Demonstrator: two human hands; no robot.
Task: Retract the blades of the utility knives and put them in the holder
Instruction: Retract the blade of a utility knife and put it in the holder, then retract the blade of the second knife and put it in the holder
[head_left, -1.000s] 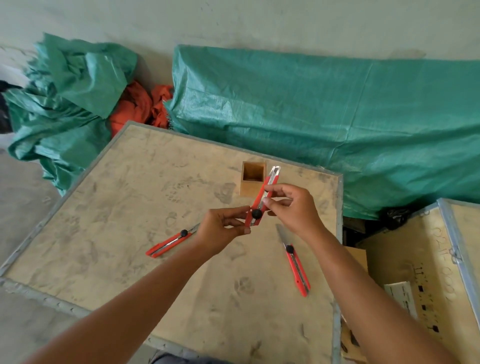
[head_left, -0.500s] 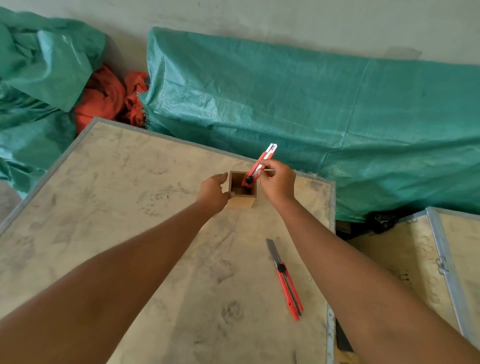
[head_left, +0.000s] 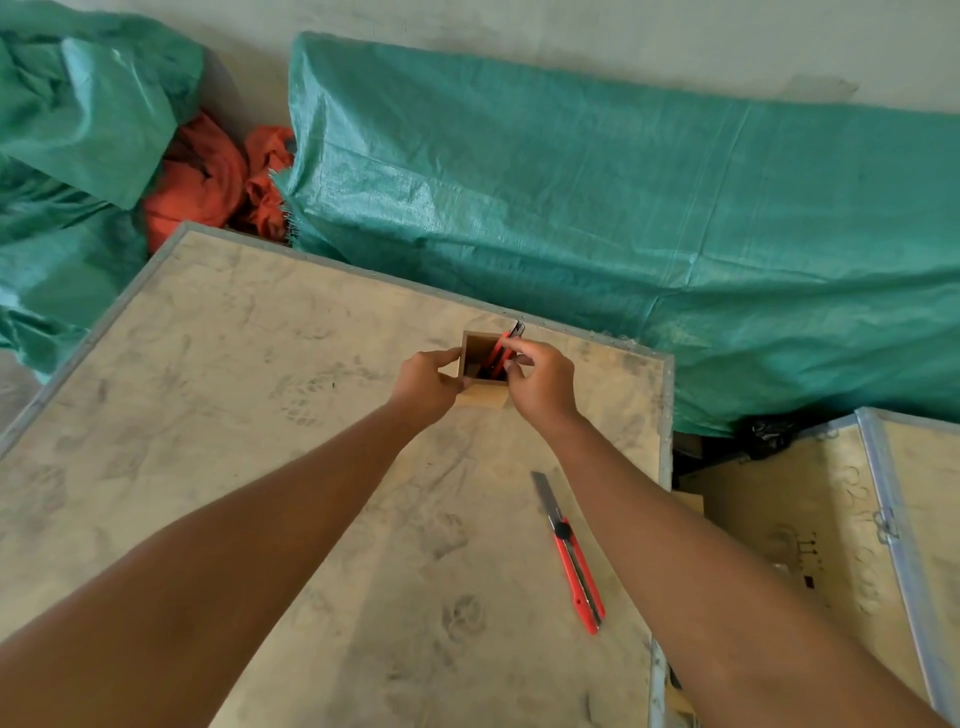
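Left hand (head_left: 427, 383) grips the left wall of the small wooden holder (head_left: 480, 399) at the far right of the surface (head_left: 218, 395); right hand (head_left: 540, 379) pinches the red utility knife (head_left: 503, 349) standing tilted inside it, top end leaning on the far-right rim — if let go off-balance, the light holder could probably tip or slide toward the nearby far edge. A second utility knife (head_left: 575, 564) lies near right, blade (head_left: 543, 492) extended — a cut risk for the forearm passing just beside it.

Soft, even daylight gives only faint shadows under the arms on the surface (head_left: 234, 364); wide-angle bending curves the edges; focus is sharp.
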